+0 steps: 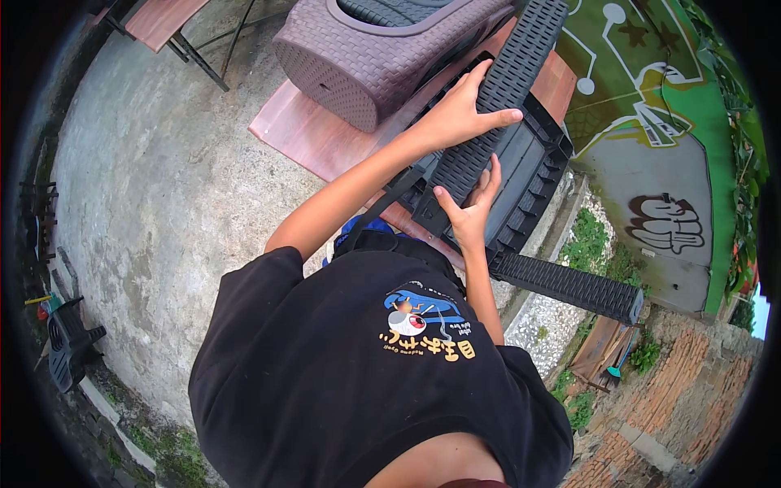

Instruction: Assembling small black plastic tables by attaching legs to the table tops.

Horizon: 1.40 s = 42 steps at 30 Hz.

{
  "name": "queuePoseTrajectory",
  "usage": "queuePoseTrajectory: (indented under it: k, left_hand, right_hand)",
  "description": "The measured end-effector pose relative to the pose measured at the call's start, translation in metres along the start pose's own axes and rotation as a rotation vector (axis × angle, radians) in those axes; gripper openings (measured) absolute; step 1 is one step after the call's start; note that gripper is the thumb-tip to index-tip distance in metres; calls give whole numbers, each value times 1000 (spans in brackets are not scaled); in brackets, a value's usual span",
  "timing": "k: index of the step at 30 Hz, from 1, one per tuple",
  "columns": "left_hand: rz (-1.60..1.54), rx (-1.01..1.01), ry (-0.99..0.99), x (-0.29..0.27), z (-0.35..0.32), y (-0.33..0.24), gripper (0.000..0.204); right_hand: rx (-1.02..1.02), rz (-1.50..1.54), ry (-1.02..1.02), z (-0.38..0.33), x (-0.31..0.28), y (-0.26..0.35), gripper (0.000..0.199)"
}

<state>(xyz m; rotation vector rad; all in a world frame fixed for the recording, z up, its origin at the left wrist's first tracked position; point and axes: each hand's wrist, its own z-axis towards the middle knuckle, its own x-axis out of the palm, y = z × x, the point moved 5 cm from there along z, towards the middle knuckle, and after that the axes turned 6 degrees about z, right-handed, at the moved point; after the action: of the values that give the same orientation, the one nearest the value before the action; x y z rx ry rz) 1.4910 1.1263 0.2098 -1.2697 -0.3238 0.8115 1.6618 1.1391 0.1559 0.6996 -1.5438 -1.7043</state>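
A long black plastic leg (521,61) with a woven wicker pattern slants up from my waist to the far right. My left hand (460,114) grips it around the middle, thumb lying across the woven face and fingers along its left edge. Lower down, my right hand (472,207) holds it near its closer end, thumb and fingers on either side. Beneath it lies a black ribbed plastic frame (529,175), like an upturned chair seat, partly covered by the leg and my hands. From its near corner another woven black leg (569,285) sticks out to the right.
A brown woven plastic chair body (358,57) rests on the reddish wooden bench (285,130) beyond my left arm. Another wooden table (167,20) stands far left. A black plastic chair (69,346) is at the left edge. A painted wall (651,163) rises on the right.
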Motion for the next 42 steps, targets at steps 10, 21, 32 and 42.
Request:
queuePoseTrajectory:
  k: [10,21,32,42]
  left_hand:
    - [49,38,-371,-40,-19,-39,110]
    - [316,-71,-214,-110,-14,8,61]
    - [-41,119,-127,-59,-30,-30,63]
    - [11,159,-158,-66,-63,-4,68]
  right_hand:
    - [-1,-275,156,57,32,-26,115]
    - [175,63,406,68,40,-81,120]
    - [163,-123,397,44,34,-108,98]
    - [-235,-440,443,114,12,86,51]
